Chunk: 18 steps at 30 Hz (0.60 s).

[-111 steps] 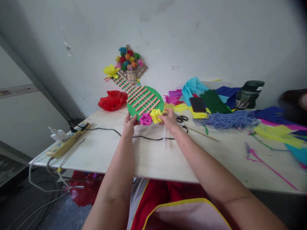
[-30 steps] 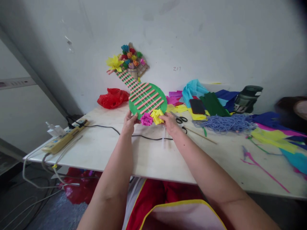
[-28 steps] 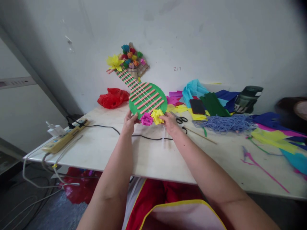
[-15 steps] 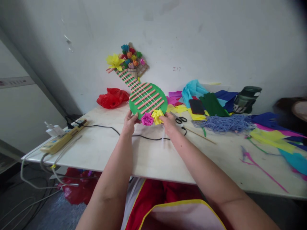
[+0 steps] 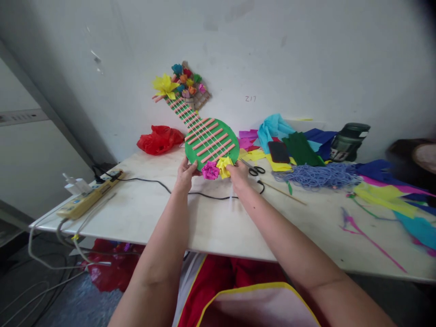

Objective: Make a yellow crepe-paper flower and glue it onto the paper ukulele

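Note:
A green guitar-shaped craft (image 5: 207, 138) with pink sticks and white strings stands tilted on the white table (image 5: 211, 218). Its neck reaches up-left to a yellow paper flower (image 5: 164, 85). My left hand (image 5: 185, 175) grips the round body's lower left edge. My right hand (image 5: 237, 175) holds the lower right edge, fingers pressed on a yellow paper flower (image 5: 225, 166) beside a magenta paper flower (image 5: 210, 170) stuck on the body.
A stick basket of paper flowers (image 5: 188, 86) hangs on the wall. Red plastic bag (image 5: 159, 138), power strip (image 5: 89, 196) and black cable (image 5: 204, 196) lie left and centre. Scissors (image 5: 254, 170), phone (image 5: 278, 151), crepe paper (image 5: 299, 145), blue string (image 5: 320, 175) and dark jar (image 5: 348, 141) crowd the right.
The craft has shifted slightly right and tilted a little; my right hand's fingers have moved closer onto the yellow flower. Both hands keep their hold.

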Tool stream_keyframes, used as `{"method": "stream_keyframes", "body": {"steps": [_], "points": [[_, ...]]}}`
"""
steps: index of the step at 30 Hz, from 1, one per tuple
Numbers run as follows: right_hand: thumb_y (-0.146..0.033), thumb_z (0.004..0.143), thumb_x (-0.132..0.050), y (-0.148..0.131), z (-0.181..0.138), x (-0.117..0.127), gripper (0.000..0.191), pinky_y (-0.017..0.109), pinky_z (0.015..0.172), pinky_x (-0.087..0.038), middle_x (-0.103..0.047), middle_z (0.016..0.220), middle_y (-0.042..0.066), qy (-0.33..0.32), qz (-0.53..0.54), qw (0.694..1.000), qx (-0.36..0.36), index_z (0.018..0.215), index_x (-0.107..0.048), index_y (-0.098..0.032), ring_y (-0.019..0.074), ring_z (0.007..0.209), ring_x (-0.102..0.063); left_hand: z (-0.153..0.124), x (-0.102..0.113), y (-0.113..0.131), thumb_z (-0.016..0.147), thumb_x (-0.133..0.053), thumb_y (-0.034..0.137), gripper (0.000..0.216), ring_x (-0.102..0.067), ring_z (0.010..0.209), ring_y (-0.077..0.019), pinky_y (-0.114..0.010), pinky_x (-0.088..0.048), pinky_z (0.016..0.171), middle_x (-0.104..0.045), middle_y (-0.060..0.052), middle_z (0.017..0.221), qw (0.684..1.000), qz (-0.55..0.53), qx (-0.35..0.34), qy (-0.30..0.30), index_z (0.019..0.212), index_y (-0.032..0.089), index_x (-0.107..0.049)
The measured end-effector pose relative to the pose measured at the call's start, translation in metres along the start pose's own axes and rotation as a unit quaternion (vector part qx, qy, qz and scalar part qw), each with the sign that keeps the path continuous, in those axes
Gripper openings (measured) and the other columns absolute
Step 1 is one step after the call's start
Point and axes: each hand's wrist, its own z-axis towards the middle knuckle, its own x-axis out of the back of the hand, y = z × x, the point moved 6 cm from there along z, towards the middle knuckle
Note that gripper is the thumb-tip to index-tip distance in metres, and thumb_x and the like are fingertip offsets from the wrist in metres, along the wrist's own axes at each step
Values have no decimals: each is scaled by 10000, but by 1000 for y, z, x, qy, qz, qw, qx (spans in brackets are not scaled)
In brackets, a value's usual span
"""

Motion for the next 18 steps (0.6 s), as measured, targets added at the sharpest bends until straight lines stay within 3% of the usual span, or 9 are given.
{"method": "stream_keyframes", "body": {"steps": [12, 18], "points": [[-180, 475, -559, 2, 2, 2, 213, 211, 458, -410, -556, 588, -44, 9, 2, 1000, 4, 688, -551, -173, 112, 539, -522, 0, 0, -3, 688, -691, 367, 591, -545, 497, -94, -236, -500, 494, -604, 26, 659, 1000, 5, 3, -4, 1212, 182, -491], [-177, 472, -550, 6, 1, -1, 284, 236, 424, -444, -576, 601, -38, -35, 30, 996, -70, 755, -568, -188, 135, 531, -549, 1, 4, -7, 670, -698, 381, 604, -541, 465, -95, -231, -484, 481, -594, 34, 610, 1000, 13, 15, 11, 1199, 175, -492]]}}
